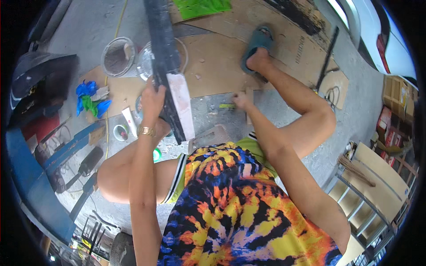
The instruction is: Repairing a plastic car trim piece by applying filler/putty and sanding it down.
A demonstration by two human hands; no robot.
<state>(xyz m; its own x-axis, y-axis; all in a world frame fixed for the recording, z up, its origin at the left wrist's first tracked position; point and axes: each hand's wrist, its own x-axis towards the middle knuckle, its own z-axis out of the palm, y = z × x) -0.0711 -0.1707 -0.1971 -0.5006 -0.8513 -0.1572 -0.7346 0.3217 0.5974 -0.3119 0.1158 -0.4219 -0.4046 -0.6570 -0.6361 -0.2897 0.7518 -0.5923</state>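
Observation:
My left hand (153, 101), a watch on its wrist, is closed on the edge of a long black panel (162, 48) that runs from the top of the view down toward my lap. Along the panel's lower right side lies a pinkish-white coated section (179, 104). My right hand (241, 101) is apart from the panel, low over the floor, with its fingers curled. Motion blur hides what it grips, if anything. Beside its fingertips is a small yellow-green object (227, 106), and a narrow wooden strip (249, 108) lies close by.
Cardboard sheets (213, 66) cover the floor ahead. To the left are a bucket (133, 66) of grey material, blue and green crumpled plastic (90, 97), a white tube (129, 121) and a small cup (120, 132). A chair (372, 186) stands right, a white car (386, 40) at upper right.

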